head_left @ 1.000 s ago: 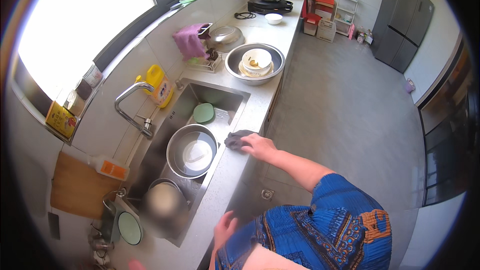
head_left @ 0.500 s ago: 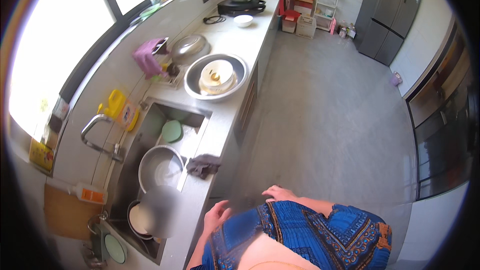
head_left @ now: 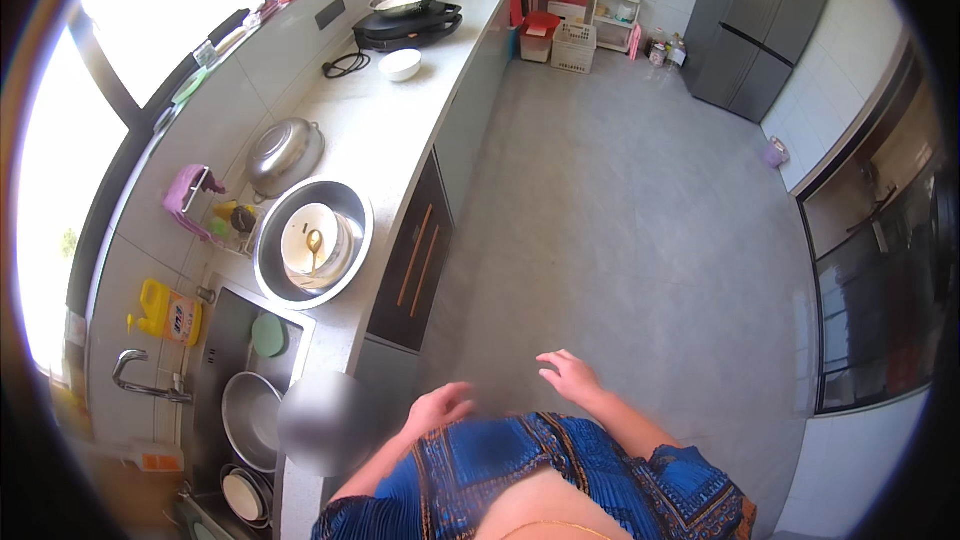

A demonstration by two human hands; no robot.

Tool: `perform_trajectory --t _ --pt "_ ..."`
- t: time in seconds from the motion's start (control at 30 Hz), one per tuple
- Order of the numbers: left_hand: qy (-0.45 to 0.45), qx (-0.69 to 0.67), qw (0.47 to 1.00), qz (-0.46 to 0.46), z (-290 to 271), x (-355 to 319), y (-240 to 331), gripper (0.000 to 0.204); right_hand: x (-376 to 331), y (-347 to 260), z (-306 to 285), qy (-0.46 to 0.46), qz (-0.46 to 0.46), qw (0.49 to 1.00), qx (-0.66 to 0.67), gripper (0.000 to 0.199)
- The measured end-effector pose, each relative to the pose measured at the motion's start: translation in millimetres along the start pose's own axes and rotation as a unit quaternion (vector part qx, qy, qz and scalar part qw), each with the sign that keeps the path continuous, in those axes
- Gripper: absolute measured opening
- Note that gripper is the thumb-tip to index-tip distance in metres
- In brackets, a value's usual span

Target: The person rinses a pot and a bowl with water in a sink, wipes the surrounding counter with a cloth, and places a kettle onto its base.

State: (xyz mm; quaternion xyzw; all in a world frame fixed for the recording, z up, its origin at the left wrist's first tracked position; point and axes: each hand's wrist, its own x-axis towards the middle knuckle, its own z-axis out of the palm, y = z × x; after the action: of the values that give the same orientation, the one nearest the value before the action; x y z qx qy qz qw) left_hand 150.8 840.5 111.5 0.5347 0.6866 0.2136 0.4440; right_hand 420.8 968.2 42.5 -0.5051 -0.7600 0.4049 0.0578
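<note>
My left hand (head_left: 440,408) is in front of my body beside the counter edge, its fingers loosely curved and nothing in them. To its right my right hand (head_left: 572,377) hovers over the floor, fingers apart and holding nothing. Nearest the left hand is the counter (head_left: 345,335), where a large steel basin (head_left: 365,240) holds stacked white bowls (head_left: 300,223) with a gold-coloured spoon (head_left: 315,245) in the top one. In the sink (head_left: 290,340) sit a metal basin (head_left: 240,430), a green dish (head_left: 269,335) and nested bowls (head_left: 240,495). A blurred grey patch hides part of the counter's near edge.
A faucet (head_left: 135,375) and yellow bottle (head_left: 170,312) stand by the sink. Farther along are an upturned metal pot (head_left: 285,158), a white bowl (head_left: 400,65) and a black electric pan (head_left: 410,28). Grey floor (head_left: 600,210) reaches a fridge (head_left: 757,30); crates (head_left: 573,45) stand at the back.
My viewpoint has shifted along the counter, bringing the steel basin and far appliances nearer and the sink lower left. My right hand has risen slightly and moved right; both hands remain without anything held.
</note>
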Motion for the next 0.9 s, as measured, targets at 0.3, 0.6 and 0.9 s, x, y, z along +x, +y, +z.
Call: perform_trajectory --t 0.3,0.6,0.9 --pt "-0.069 0.068 0.988 0.123 -20 202 55 0.036 93 28 -48 0.054 0.041 0.993 0.092 0.030" --pt "-0.191 0.139 0.927 0.292 11 400 177 0.033 72 198 -98 0.238 0.278 0.915 0.167 0.031" --pt "-0.198 0.218 0.948 0.122 93 627 255 0.032 80 377 -137 0.130 0.346 0.910 0.190 0.033"
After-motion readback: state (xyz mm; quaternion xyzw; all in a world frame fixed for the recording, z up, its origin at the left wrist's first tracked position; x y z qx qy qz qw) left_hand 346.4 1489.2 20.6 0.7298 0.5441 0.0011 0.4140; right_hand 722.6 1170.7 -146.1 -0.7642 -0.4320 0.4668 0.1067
